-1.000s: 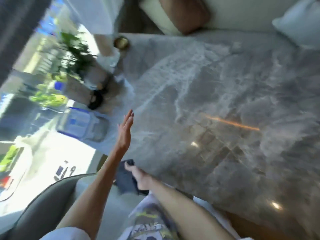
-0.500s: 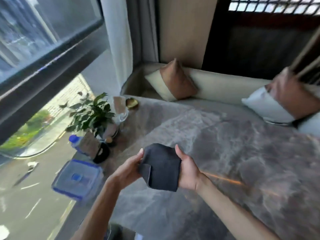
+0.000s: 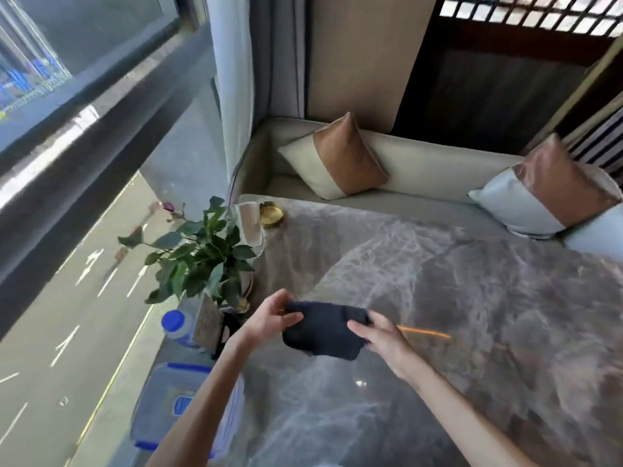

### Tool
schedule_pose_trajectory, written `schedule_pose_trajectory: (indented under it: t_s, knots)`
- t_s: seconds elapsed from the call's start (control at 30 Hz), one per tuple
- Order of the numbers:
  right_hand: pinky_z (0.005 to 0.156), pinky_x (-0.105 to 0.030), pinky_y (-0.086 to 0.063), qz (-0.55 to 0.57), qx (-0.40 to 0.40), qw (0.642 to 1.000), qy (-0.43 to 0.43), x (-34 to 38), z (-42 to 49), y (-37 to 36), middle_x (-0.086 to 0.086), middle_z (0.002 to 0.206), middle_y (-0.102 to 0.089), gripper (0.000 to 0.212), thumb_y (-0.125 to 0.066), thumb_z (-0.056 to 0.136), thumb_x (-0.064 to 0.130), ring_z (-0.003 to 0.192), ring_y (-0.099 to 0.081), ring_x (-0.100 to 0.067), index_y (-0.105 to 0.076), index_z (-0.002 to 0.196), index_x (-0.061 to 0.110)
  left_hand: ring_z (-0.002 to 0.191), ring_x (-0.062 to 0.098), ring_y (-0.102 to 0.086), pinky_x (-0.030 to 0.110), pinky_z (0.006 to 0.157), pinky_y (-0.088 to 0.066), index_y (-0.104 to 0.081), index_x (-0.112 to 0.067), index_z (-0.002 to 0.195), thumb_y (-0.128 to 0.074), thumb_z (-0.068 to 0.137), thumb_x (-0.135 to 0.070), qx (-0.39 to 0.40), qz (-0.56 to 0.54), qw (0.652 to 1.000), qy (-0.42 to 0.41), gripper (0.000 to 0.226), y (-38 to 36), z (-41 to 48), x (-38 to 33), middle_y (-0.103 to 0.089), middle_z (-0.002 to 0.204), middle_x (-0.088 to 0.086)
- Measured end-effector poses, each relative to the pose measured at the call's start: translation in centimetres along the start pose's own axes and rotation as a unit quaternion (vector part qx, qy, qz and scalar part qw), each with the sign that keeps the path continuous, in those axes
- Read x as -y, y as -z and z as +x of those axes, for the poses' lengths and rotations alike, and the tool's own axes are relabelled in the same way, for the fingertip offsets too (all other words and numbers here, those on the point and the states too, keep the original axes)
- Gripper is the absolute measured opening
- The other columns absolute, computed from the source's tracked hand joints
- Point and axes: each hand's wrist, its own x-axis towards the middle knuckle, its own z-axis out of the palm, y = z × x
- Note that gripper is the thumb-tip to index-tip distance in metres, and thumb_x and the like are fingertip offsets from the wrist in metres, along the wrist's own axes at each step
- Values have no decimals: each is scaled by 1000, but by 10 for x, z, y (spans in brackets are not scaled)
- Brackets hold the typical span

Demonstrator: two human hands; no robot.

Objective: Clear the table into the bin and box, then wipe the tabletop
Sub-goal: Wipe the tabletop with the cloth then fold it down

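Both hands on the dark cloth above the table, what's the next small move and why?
Probably lower the dark cloth flat onto the marble tabletop and start a wiping stroke. The left hand and right hand hold it bunched above the surface, and the central tabletop looks bare. The plant, gold dish and blue-lidded box sit along the window edge.

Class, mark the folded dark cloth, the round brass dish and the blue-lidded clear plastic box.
Folded dark cloth (image 3: 323, 333), head view, middle of its top face.
Round brass dish (image 3: 271, 214), head view, centre.
Blue-lidded clear plastic box (image 3: 165, 392), head view, lid.
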Motion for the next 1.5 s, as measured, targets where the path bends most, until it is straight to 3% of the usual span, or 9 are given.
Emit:
schedule_pose_trajectory:
  t_s: [0.13,0.23,0.47,0.6,0.7,0.83,0.93,1.1,1.5]
  knots:
    - [71,-8,-44,-212,-39,977,5,-21,52,-26,1,92,-67,19,-65,85,0,93,-63,-16,-63,93,17,76,21,-55,35,68,-44,-45,-20,79,-67,72,-17,-17,242,970,28,23,18,23,35,-56,78,3]
    - [73,-18,-47,-312,-103,944,7,-21,99,-42,5,91,-70,17,-67,82,11,92,-66,-16,-67,90,26,85,34,-61,39,69,-44,-52,-9,88,-59,75,-10,-32,356,934,30,15,27,51,35,-65,87,13]
    - [74,-32,-51,-366,-214,896,129,35,174,-67,7,92,-70,16,-70,80,16,89,-63,-15,-72,89,29,93,38,-59,46,76,-48,-51,-7,99,-46,85,-4,-119,436,891,-50,15,70,122,-4,-59,102,14]
    - [82,-21,-41,-397,-241,867,180,-2,186,-74,8,99,-66,27,-68,78,3,99,-55,-13,-70,92,26,107,31,-56,41,75,-51,-49,-9,113,-48,88,0,-64,546,835,3,27,52,135,17,-53,114,11]
    - [83,-16,-36,-421,-207,873,138,-57,183,-73,5,102,-66,28,-66,78,1,101,-59,-18,-71,94,23,101,26,-61,32,63,-55,-58,-10,112,-67,79,-9,-14,610,792,-1,35,32,129,49,-58,109,9]
    - [82,-11,-35,-451,-141,879,68,-107,173,-63,11,106,-64,27,-64,83,7,103,-60,-11,-73,99,27,117,30,-50,36,76,-53,-45,-5,127,-43,92,1,73,637,766,43,35,11,111,92,-48,125,13]
    - [78,-11,-37,-484,-128,861,87,-115,167,-61,14,105,-63,26,-65,83,10,100,-57,-6,-72,100,29,117,31,-48,37,76,-52,-46,-4,126,-44,90,2,67,639,764,53,36,7,99,105,-47,125,13]
    - [74,-27,-53,-516,-117,842,102,-123,155,-63,12,104,-64,27,-67,82,11,96,-61,-13,-73,100,30,111,32,-51,40,84,-47,-55,-6,120,-48,87,-1,64,661,746,50,34,3,84,115,-52,119,12]
    - [59,-24,-52,-541,-104,829,102,-140,119,-80,12,95,-64,29,-77,72,15,82,-67,-10,-73,96,32,115,32,-46,38,95,-44,-49,-3,126,-47,88,0,95,658,745,53,39,2,55,135,-46,126,14]
